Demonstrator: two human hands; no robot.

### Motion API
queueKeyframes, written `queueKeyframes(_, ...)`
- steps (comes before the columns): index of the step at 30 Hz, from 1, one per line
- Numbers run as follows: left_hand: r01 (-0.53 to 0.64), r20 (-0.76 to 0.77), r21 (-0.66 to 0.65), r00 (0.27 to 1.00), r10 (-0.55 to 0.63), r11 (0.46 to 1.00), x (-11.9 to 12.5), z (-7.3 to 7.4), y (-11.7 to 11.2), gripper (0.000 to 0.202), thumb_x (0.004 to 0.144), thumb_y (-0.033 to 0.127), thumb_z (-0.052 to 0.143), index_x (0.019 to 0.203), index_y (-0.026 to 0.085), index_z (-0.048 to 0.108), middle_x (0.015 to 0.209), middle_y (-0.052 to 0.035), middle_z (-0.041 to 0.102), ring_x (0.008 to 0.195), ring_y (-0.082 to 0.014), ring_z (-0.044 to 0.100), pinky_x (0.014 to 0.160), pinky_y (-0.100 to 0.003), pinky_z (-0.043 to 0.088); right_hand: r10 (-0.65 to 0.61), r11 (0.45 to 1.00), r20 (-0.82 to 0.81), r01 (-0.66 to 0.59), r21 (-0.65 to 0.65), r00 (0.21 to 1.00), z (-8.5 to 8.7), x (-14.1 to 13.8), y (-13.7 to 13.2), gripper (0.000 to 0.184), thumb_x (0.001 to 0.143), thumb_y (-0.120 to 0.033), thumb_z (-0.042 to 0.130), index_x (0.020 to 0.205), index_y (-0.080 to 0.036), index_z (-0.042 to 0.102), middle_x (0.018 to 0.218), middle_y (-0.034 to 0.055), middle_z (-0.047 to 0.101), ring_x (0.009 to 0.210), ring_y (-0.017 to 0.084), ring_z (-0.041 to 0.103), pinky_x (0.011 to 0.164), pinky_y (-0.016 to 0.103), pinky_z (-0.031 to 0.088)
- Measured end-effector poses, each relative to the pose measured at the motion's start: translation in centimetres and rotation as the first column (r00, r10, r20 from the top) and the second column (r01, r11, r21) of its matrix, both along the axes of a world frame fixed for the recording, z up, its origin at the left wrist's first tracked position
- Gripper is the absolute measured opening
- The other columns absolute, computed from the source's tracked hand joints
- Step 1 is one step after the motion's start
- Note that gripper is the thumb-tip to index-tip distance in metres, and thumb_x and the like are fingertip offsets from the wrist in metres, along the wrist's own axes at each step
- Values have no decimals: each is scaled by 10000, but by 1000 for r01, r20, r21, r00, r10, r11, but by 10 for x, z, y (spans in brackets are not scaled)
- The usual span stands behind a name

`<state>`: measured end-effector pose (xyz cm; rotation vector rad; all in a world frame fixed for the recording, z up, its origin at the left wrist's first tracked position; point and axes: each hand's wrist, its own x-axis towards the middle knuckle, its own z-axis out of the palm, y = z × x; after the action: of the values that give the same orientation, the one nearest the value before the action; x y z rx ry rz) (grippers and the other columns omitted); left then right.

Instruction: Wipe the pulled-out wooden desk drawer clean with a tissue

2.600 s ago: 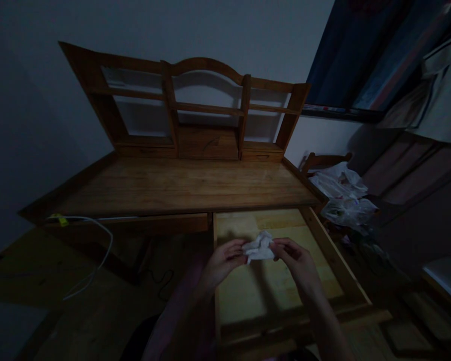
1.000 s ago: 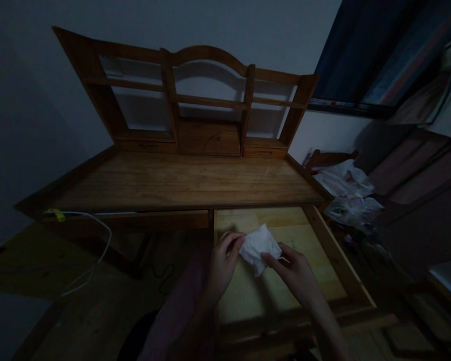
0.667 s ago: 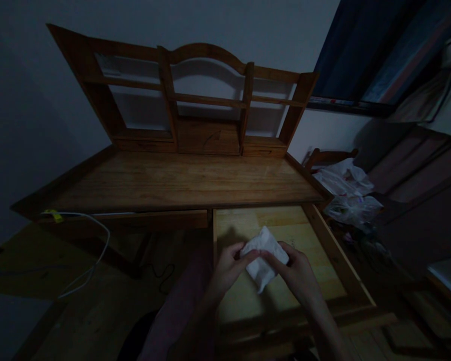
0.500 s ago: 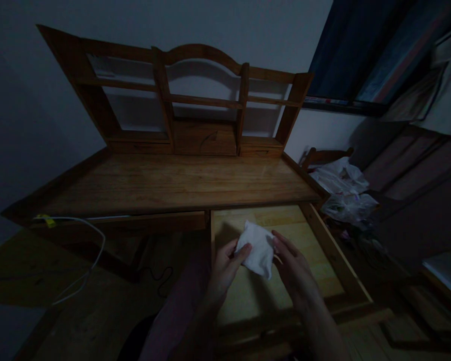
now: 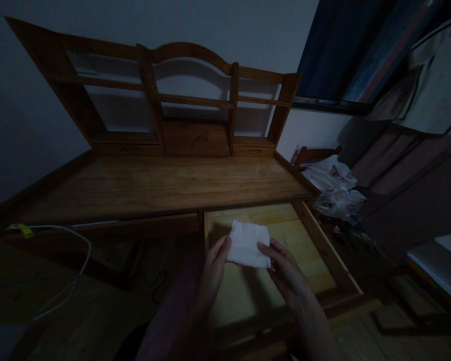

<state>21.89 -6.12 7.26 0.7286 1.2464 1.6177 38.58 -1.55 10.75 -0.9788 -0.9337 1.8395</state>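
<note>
A white folded tissue (image 5: pixel 248 242) is held flat between both of my hands above an open wooden drawer (image 5: pixel 330 250). My left hand (image 5: pixel 214 268) pinches its left edge with thumb and fingers. My right hand (image 5: pixel 283 271) grips its lower right corner. The drawer is pulled out from under the wooden desk (image 5: pixel 165 183), and its pale bottom shows bare beneath the tissue. The room is dim.
A wooden hutch with shelves (image 5: pixel 188 100) stands at the back of the desk. A white cable (image 5: pixel 63 286) hangs off the desk's left front. Plastic bags (image 5: pixel 334 188) lie on a chair at the right. A dark curtain (image 5: pixel 346 45) hangs behind.
The crumpled tissue has been smoothed and folded into a flat rectangle between my hands. The view has shifted slightly to the right.
</note>
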Motion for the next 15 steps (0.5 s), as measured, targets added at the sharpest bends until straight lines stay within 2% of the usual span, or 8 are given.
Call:
queueKeyframes(6, 7, -12, -11, 1000, -8, 1000, -2, 7, 0, 465, 847, 565, 663, 1084, 173, 741, 1038, -96, 773, 996, -248, 701, 863, -318, 530, -78, 992, 58, 72, 106, 995, -3, 1, 1, 356, 734, -383, 846, 1026, -203, 749, 980, 50, 745, 864, 204, 652, 746, 296, 487)
queueKeyframes(10, 1, -87, -30, 996, -4, 1000, -5, 11, 0, 421, 826, 552, 689, 993, 170, 748, 936, -69, 758, 866, -215, 686, 761, -285, 515, -72, 973, 161, 34, 227, 984, -4, 2, 0, 306, 779, -391, 814, 1016, -207, 752, 816, 11, 700, 735, 163, 578, 675, 280, 426)
queueKeyframes(15, 46, -60, -58, 997, -50, 997, -12, -3, 3, 341, 805, 505, 732, 874, 171, 726, 831, -28, 716, 741, -161, 637, 673, -245, 477, -53, 954, 260, -28, 298, 964, 0, 2, -2, 299, 788, -423, 796, 983, -201, 751, 669, -31, 594, 625, 129, 469, 611, 267, 360)
